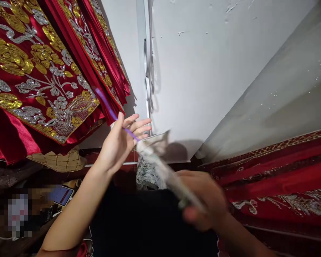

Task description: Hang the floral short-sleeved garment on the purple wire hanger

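Left hand (113,151) and right hand (208,200) are positioned apart. Left hand: palm turned up, fingers spread, not clamped; a purple strip (111,111) passes between thumb and palm, and whether the thumb presses on it cannot be told. Right hand: blurred, with fingers closed around the lower end of a pale bundle (163,169).

Status: both items are lifted and in use, and neither is set down. The strip's lower end meets the bundle's upper end; whether the two are fastened together cannot be determined. Release of both items is not yet done; any other remaining step cannot be read from this view.

Location: the bundle lies diagonally between the hands, its upper end just beside the left fingertips, its lower end in the right grip. The strip extends beyond the left thumb, in front of the embroidered red cloth (53,85). Below the bundle's upper end is a grey furry item (147,175)
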Demonstrator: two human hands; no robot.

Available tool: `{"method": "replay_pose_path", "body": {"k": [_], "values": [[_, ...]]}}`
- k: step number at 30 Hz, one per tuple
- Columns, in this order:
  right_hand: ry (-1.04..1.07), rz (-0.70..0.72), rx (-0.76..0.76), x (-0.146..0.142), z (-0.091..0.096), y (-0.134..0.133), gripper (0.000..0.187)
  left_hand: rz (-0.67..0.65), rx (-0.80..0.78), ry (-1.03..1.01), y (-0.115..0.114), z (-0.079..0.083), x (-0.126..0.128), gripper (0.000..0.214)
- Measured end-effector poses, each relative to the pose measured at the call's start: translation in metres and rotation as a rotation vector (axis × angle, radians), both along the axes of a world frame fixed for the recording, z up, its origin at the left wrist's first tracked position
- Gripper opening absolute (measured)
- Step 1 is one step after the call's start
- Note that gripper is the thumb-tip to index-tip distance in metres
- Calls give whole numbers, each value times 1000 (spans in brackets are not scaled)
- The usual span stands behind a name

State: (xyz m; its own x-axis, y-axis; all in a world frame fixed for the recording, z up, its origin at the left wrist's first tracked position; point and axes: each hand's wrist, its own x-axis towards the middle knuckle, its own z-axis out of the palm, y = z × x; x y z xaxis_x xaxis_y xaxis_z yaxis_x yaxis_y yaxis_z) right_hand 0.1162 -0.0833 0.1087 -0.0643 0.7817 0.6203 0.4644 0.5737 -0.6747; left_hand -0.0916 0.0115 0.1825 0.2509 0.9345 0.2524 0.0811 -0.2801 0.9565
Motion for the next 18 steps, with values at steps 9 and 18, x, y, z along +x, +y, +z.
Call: {"method": "replay_pose_path", "body": {"k": [9, 18], "values": [[-100, 19, -49, 7, -7, 75, 53, -565, -606, 222, -42, 10, -54, 35], [-17, 361, -384, 32, 8, 122, 35, 145, 183, 557, -7, 20, -97, 23]]}}
